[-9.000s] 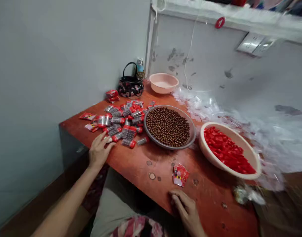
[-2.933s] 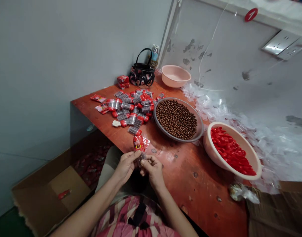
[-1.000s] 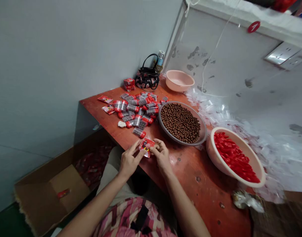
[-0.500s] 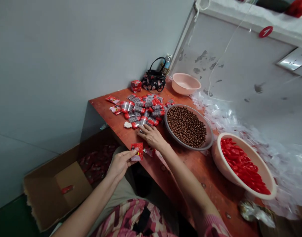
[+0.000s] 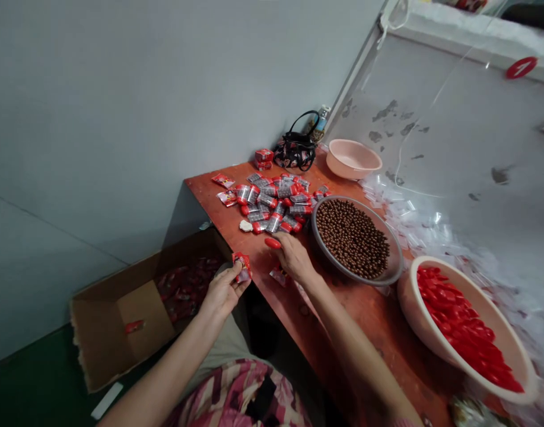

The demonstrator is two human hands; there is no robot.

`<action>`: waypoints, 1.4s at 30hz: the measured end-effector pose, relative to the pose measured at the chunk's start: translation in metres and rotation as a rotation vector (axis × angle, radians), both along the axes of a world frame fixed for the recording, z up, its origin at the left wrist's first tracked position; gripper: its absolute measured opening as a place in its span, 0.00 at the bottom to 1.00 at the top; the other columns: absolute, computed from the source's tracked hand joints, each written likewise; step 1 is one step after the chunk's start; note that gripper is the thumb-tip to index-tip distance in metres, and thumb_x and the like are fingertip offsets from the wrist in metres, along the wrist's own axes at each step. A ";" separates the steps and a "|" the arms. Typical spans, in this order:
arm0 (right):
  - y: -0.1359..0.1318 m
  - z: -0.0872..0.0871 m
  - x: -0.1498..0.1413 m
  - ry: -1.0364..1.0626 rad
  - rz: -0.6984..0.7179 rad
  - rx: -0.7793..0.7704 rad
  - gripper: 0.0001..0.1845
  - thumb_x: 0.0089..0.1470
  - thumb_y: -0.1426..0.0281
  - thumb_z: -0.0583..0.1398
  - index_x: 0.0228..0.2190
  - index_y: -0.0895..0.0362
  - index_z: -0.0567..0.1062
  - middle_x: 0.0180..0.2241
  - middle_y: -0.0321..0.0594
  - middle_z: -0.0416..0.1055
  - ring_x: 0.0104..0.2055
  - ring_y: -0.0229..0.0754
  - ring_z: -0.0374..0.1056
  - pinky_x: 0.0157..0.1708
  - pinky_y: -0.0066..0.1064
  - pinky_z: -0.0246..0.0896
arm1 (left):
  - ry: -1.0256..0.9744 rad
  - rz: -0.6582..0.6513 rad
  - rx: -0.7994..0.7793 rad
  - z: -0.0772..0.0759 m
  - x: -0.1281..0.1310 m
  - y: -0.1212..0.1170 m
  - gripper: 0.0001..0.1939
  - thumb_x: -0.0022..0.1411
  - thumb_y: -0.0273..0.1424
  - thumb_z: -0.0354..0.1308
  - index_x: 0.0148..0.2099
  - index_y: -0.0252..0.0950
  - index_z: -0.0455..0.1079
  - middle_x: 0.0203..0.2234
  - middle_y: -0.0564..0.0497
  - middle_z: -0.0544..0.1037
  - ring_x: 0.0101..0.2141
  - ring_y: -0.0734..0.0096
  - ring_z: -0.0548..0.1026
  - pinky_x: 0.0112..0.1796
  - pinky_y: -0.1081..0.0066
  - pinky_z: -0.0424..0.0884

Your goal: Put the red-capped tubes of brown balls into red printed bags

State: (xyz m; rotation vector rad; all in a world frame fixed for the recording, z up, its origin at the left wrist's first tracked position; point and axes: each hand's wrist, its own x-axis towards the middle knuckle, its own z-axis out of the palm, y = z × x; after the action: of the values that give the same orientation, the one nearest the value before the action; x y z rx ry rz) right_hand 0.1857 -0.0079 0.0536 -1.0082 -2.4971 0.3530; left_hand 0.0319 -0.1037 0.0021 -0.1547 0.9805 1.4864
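My left hand [image 5: 222, 289] pinches a small red printed packet [image 5: 241, 267] beyond the table's near edge. My right hand [image 5: 293, 256] is closed round a small container whose red end [image 5: 272, 243] points left; my fingers hide the rest of it. Just past that hand lies a pile of clear, red-ended containers [image 5: 276, 204] with dark contents. Another red packet [image 5: 279, 274] lies beneath my right hand at the edge. Brown balls fill a grey basin [image 5: 314, 228] to the right of this hand.
A pale basin [image 5: 407, 296] of red plastic caps stands on the right, beside heaped clear plastic pieces [image 5: 458, 249]. An empty pink basin [image 5: 354, 159] and a black handbag [image 5: 295, 149] stand at the back. Below left, a cardboard box [image 5: 98, 332] holds red packets.
My right hand has lifted a red-ended container from the pile and drawn it nearer. The packet in my left hand has tilted upright. The view has swung left.
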 end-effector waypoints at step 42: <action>-0.110 -0.036 0.003 0.839 -0.374 -0.773 0.09 0.49 0.64 0.56 0.31 0.56 0.67 0.19 0.32 0.66 0.19 0.34 0.64 0.18 0.23 0.61 | 0.176 -0.401 0.306 0.028 0.040 0.000 0.09 0.46 0.31 0.61 0.27 0.30 0.68 0.18 0.51 0.72 0.17 0.73 0.68 0.18 0.74 0.62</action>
State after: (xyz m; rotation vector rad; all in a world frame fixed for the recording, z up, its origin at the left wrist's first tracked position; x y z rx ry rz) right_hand 0.1887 -0.1174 0.0179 -1.2140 -1.3738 1.3486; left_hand 0.0718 -0.1039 0.0299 0.3791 0.8498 1.2706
